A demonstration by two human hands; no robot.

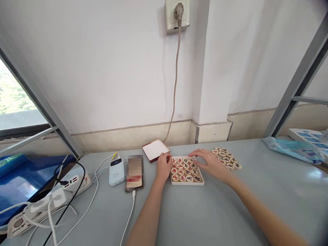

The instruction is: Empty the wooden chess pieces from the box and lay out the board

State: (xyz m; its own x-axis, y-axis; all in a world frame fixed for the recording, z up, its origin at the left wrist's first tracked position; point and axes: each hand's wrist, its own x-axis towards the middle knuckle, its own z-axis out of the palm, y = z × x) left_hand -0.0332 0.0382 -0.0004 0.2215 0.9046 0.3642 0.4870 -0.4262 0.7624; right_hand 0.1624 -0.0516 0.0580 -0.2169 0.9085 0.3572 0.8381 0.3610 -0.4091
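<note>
A shallow white box (pixel 187 184) lies on the desk, filled with rows of round Chinese chess pieces (pixel 188 171) marked in red and in black. My left hand (pixel 163 167) is closed at the box's upper left corner, its fingers curled against the edge. Over the upper right corner, my right hand (pixel 207 162) has its thumb and fingers apart, close to the black-marked pieces there. More loose chess pieces (pixel 231 160) lie flat on the desk just beyond my right hand, which partly hides them. The box lid (pixel 155 150), white inside with a dark red rim, rests behind my left hand.
Left of my hands, a phone (pixel 134 173) and a light blue power bank (pixel 116 172) lie with cables attached. A power strip (pixel 50 204) with tangled cords fills the left side. A blue plastic packet (pixel 292 150) sits at far right. The wall borders the desk's back.
</note>
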